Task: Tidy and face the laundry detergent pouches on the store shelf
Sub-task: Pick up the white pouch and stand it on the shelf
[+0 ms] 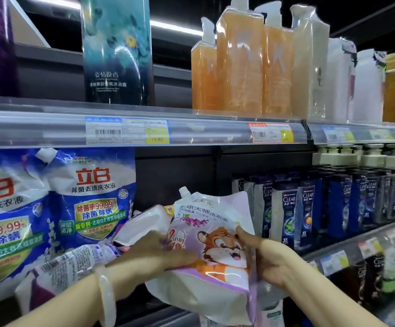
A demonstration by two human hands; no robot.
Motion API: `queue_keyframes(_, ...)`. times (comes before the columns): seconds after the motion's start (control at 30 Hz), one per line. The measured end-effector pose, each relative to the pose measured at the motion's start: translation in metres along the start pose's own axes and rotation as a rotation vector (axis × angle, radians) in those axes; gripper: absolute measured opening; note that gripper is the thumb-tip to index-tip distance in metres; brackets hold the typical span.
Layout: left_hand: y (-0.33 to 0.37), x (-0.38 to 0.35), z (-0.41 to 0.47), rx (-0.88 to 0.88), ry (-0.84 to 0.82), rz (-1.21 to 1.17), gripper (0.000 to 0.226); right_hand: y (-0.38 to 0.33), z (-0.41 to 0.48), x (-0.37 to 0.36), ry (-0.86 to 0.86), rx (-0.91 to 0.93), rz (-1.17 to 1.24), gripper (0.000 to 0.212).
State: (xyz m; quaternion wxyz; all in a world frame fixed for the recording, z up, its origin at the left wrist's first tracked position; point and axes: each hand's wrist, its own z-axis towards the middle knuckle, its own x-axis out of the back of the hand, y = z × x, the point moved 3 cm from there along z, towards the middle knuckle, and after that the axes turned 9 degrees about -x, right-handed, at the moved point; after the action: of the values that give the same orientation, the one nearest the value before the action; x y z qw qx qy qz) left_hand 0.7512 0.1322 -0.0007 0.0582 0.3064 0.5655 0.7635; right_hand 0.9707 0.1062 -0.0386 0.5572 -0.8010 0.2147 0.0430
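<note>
We see a lilac pouch (pixel 220 244) printed with an orange cartoon tiger, blue-and-white pouches (pixel 92 197) with red lettering, amber bottles (pixel 241 67), and dark blue shampoo bottles (pixel 307 223).

Shelf gap (pixel 180 168) right of blue pouch (pixel 92 199) is free; shampoo packs (pixel 288 215) farther right, tiger pouch (pixel 222 237) in front, fallen pouches (pixel 74 263) at blue pouch's foot.

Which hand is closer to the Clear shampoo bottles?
Right. The right hand grips the tiger pouch on the side toward the Clear shampoo bottles; the left hand holds its far side.
</note>
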Motion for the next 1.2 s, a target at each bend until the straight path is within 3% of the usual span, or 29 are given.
queue_keyframes(0.17,0.004,0.006,-0.009,0.07,-0.147,0.044,0.021,0.0,-0.011,-0.013,-0.075,0.028,-0.023,0.042)
queue_keyframes(0.27,0.004,0.009,-0.005,0.07,-0.074,-0.048,0.016,0.002,-0.014,-0.016,-0.052,0.064,-0.027,0.049)
queue_keyframes(0.5,0.008,0.006,-0.012,0.004,0.058,-0.073,0.037,0.004,-0.026,-0.02,0.034,0.227,0.024,0.049)
queue_keyframes(0.6,0.016,0.009,-0.021,-0.049,0.094,-0.116,0.041,-0.002,-0.038,-0.027,0.029,0.302,0.026,0.033)
queue_keyframes(0.73,0.024,0.016,-0.042,-0.066,0.15,-0.182,0.045,-0.01,-0.059,-0.037,0.018,0.367,-0.009,0.055)
queue_keyframes(0.97,0.027,0.049,-0.11,-0.095,0.284,-0.168,0.039,0.003,-0.099,-0.096,-0.24,0.319,-0.139,0.01)
queue_keyframes(1.2,0.006,0.124,-0.198,-0.088,0.462,-0.169,0.035,0.04,-0.101,-0.204,-0.388,0.247,-0.191,0.044)
